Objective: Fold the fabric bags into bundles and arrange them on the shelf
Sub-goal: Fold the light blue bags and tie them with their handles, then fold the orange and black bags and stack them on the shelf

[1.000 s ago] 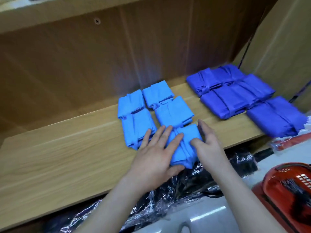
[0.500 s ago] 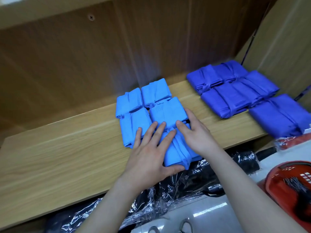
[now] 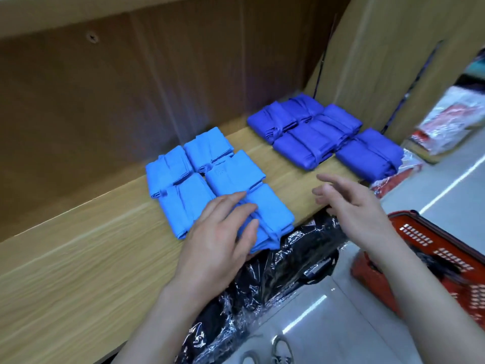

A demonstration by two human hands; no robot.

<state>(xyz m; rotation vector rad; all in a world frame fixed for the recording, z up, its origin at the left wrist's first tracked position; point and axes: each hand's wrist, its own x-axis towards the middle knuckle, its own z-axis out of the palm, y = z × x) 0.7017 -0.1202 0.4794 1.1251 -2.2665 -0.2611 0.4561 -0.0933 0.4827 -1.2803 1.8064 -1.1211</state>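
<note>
Several light blue folded bag bundles (image 3: 231,174) lie side by side on the wooden shelf (image 3: 78,258). The nearest light blue bundle (image 3: 270,214) sits at the shelf's front edge. My left hand (image 3: 223,232) rests flat on it, fingers spread, gripping nothing. My right hand (image 3: 349,203) hovers open in the air to its right, off the bundle, above the shelf's front edge. Several dark blue bundles (image 3: 315,135) lie in a group further right on the shelf.
Black items wrapped in clear plastic (image 3: 275,279) sit under the shelf edge. A red plastic basket (image 3: 441,253) stands on the floor at the right. A wooden side panel (image 3: 393,61) closes the shelf on the right. Red packaged goods (image 3: 451,124) lie beyond.
My right hand has lifted off the nearest light blue bundle and moved right. My left hand stays pressed on it. The view has shifted a little to the right.
</note>
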